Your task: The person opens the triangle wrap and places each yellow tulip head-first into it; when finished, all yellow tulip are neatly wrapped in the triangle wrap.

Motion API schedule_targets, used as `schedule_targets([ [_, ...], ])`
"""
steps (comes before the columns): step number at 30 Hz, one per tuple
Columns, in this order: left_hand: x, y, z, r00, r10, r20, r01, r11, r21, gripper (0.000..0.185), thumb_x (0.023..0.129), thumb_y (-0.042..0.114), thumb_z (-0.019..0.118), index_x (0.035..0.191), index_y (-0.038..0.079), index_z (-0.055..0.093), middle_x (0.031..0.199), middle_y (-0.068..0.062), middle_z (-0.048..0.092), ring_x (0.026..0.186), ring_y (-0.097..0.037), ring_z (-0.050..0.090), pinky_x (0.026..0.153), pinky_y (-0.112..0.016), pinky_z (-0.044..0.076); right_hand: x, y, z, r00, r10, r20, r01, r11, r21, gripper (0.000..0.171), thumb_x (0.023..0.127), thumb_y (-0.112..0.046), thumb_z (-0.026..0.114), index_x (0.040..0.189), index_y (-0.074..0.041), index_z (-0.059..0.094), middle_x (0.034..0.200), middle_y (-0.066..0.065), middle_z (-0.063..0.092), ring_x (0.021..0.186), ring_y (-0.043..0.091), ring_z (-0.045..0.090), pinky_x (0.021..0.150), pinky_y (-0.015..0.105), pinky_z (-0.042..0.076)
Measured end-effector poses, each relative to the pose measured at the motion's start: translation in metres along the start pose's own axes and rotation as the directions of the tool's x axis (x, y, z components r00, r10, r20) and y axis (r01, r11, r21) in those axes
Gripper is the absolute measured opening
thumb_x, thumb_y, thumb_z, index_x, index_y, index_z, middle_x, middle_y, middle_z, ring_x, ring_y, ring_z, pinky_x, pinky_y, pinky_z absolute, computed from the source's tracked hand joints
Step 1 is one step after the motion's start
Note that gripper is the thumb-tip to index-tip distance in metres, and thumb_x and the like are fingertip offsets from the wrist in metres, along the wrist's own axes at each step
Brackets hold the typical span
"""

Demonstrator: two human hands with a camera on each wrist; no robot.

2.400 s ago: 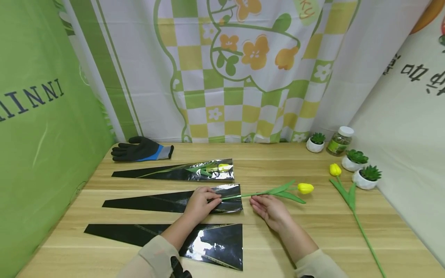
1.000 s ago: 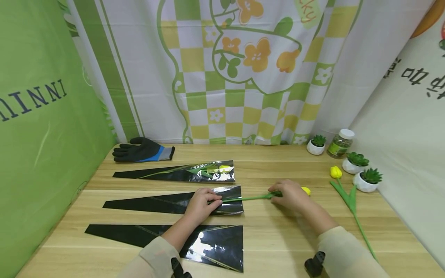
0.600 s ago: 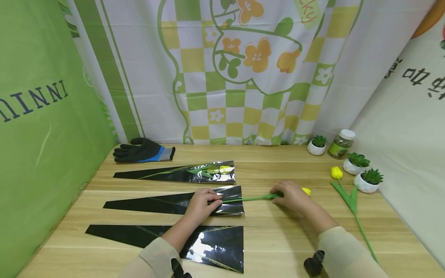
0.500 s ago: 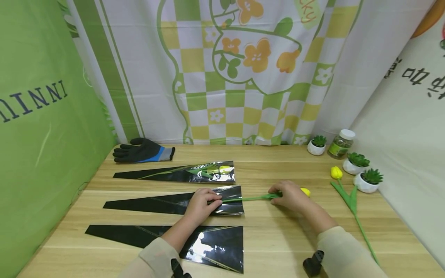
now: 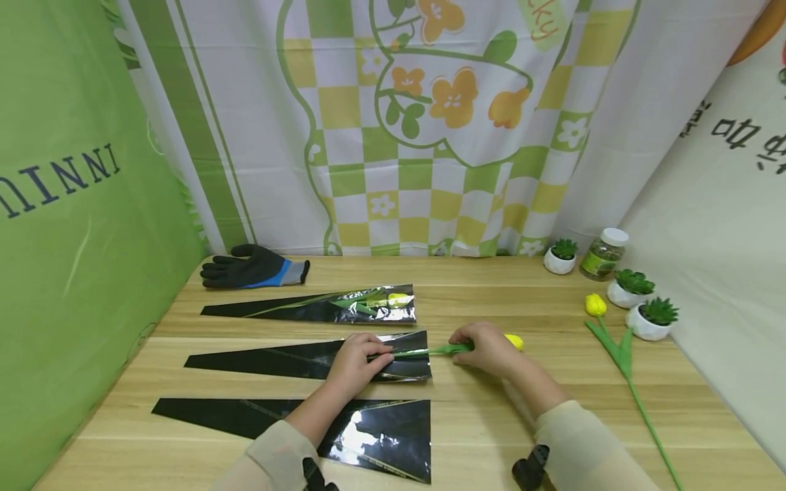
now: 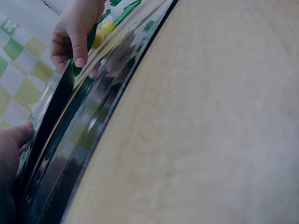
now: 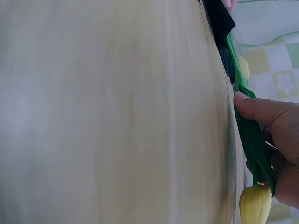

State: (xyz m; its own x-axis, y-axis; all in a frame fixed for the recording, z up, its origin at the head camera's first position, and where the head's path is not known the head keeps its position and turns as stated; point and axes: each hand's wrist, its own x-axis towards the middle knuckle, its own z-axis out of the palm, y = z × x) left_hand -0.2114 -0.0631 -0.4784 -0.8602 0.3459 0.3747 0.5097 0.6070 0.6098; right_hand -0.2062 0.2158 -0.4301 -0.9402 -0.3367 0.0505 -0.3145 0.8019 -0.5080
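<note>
In the head view, at the centre of the frame, we see the left hand pinching the wide open end of the middle black sleeve on the wooden table. Just right of it, the right hand has its fingers curled round the leaves of a yellow tulip, whose stem tip lies in the sleeve's mouth. A second tulip lies at the right edge.

In the left wrist view, we see the sleeve run diagonally, the right hand at upper left.

In the right wrist view, at lower right, thumb and fingers clamp the green leaf above the yellow bud.
</note>
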Motion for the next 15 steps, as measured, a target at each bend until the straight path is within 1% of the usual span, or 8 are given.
schedule_targets([
  [5,0.0,-0.001,0.0003,1.0,0.009,0.002,-0.009,1.0,0.012,0.014,0.087,0.023,0.074,0.098,0.016,0.08,0.097,0.002,0.07,0.097,-0.019,0.061,0.087,-0.037,0.05,0.002,-0.0053,0.0049,1.0,-0.016,-0.003,0.016,1.0,0.008,0.023,0.078,-0.015,0.082,0.098,-0.01,0.073,0.094,0.0,0.069,0.09,0.015,0.06,0.083,0.037,0.051],
  [9,0.0003,-0.0023,0.0009,1.0,0.003,0.004,-0.003,1.0,0.017,0.015,0.088,0.025,0.074,0.098,0.016,0.08,0.097,0.003,0.07,0.097,-0.018,0.061,0.087,-0.037,0.05,0.002,-0.007,0.0058,1.0,-0.013,0.0,0.013,1.0,0.003,0.025,0.078,-0.016,0.082,0.1,-0.009,0.072,0.096,0.001,0.069,0.091,0.017,0.061,0.084,0.039,0.052],
  [12,0.0004,-0.0026,0.001,1.0,-0.001,0.001,0.001,1.0,0.012,0.015,0.087,0.025,0.074,0.098,0.016,0.08,0.096,0.002,0.07,0.097,-0.019,0.061,0.087,-0.037,0.05,-0.0001,-0.0062,0.0036,0.999,0.03,0.013,-0.03,0.999,0.021,0.031,0.08,-0.019,0.081,0.108,-0.01,0.072,0.106,0.004,0.07,0.1,0.023,0.064,0.09,0.044,0.052],
  [15,0.0001,-0.0035,0.0013,1.0,0.001,0.001,-0.001,1.0,0.01,0.015,0.087,0.025,0.074,0.098,0.016,0.08,0.097,0.002,0.07,0.097,-0.019,0.061,0.087,-0.038,0.05,-0.0038,-0.0022,-0.0026,0.996,0.083,0.025,-0.085,0.993,0.082,0.037,0.083,-0.021,0.079,0.116,-0.01,0.069,0.12,0.011,0.067,0.114,0.033,0.061,0.098,0.051,0.048],
])
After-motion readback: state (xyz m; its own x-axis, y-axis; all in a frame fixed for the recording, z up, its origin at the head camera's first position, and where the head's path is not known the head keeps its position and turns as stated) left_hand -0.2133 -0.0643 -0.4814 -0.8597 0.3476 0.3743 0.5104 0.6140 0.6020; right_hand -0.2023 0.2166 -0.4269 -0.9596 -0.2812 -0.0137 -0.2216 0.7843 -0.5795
